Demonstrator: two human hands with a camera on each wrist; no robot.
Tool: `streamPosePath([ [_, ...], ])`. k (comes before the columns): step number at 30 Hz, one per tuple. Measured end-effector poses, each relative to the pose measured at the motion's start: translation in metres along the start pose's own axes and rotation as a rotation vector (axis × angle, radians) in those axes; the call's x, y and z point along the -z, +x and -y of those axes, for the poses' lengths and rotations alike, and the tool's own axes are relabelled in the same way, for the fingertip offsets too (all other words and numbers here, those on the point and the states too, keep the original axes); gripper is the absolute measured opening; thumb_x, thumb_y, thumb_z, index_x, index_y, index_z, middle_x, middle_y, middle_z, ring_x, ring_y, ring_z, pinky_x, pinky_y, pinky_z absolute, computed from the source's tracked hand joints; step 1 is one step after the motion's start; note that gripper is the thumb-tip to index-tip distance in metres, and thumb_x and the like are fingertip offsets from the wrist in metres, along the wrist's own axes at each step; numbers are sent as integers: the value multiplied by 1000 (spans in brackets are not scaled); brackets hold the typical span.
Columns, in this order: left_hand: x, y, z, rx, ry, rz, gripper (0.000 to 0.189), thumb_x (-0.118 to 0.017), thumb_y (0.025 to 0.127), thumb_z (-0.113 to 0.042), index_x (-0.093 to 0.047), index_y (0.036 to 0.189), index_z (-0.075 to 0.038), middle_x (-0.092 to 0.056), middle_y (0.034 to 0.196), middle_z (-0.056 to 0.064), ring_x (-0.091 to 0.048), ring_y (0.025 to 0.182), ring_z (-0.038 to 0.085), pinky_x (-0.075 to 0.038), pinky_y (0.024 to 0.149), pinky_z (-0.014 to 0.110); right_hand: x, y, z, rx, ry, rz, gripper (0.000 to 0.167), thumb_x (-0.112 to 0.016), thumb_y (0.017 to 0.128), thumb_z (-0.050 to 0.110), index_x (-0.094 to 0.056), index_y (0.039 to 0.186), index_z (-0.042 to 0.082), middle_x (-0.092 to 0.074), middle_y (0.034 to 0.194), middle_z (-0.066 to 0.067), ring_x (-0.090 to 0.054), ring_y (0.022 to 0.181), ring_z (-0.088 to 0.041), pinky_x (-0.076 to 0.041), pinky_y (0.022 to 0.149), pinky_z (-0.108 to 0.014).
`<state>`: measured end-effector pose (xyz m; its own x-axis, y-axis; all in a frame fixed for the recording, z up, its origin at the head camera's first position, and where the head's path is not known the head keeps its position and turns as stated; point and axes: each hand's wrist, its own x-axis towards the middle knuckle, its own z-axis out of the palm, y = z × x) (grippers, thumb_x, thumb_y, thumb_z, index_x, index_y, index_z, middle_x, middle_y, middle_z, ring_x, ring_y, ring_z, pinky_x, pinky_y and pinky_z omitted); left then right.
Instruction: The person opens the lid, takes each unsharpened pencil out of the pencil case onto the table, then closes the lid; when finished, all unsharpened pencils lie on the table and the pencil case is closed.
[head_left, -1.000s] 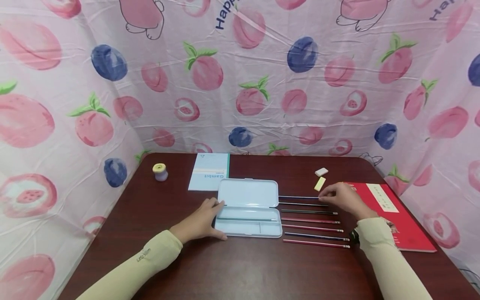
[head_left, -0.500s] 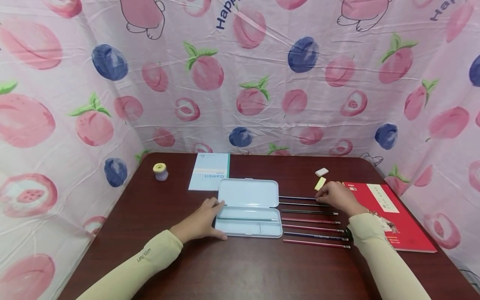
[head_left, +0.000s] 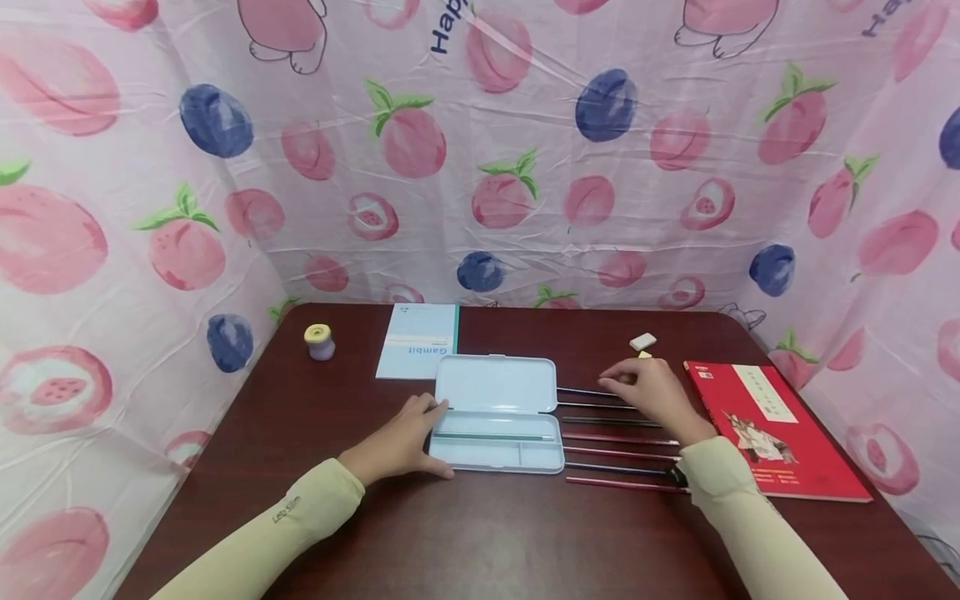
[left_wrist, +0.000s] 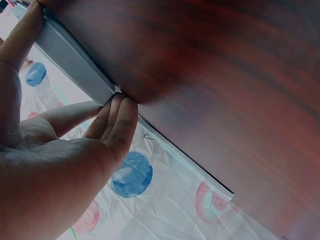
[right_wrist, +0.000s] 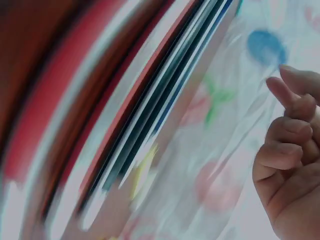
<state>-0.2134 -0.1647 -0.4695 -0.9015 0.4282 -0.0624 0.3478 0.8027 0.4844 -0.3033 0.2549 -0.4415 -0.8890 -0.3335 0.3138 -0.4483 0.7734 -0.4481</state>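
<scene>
A light blue pencil case lies unfolded on the table, with one green pencil in its lower half. At the case's left end my left hand grips it, thumb at the front corner and fingers near the hinge; the left wrist view shows this hand spanning the case's end. Right of the case, several pencils lie in a spaced row. Above the far blue pencil is my right hand, fingers curled, thumb and index tips close together. Nothing shows in this hand.
A red book lies at the right. White and yellow erasers are behind the right hand, the yellow one mostly hidden. A Gambit notebook sits behind the case. At the back left stands a yellow-topped small container.
My right hand has moved left and slightly up, off the far pencils' right ends, and now covers part of the yellow eraser. The left hand has kept its place on the case.
</scene>
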Motion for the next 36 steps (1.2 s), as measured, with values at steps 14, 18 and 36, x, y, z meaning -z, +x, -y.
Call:
streamPosePath([
  [14, 4, 4, 0, -6, 9, -3, 114, -96, 76, -48, -40, 162, 0, -54, 144, 17, -47, 127, 25, -52, 109, 43, -44, -10, 89, 140, -27, 299, 15, -86, 89, 17, -85, 100, 8, -67, 73, 8, -46, 62, -2, -43, 60, -22],
  [18, 4, 4, 0, -7, 8, 1, 113, -96, 76, -48, -41, 162, 0, -54, 144, 17, -48, 127, 25, -52, 110, 43, -49, -8, 94, 160, -90, 331, 20, -86, 88, 19, -86, 104, 8, -56, 65, 11, -42, 61, -2, -39, 59, -22],
  [36, 6, 8, 2, -8, 8, 5, 114, -96, 76, -49, -41, 162, 0, -54, 144, 16, -48, 126, 25, -52, 108, 42, -62, 3, 90, 169, -111, 324, 9, -85, 89, 14, -87, 97, 11, -81, 89, 3, -60, 71, 0, -53, 67, -24],
])
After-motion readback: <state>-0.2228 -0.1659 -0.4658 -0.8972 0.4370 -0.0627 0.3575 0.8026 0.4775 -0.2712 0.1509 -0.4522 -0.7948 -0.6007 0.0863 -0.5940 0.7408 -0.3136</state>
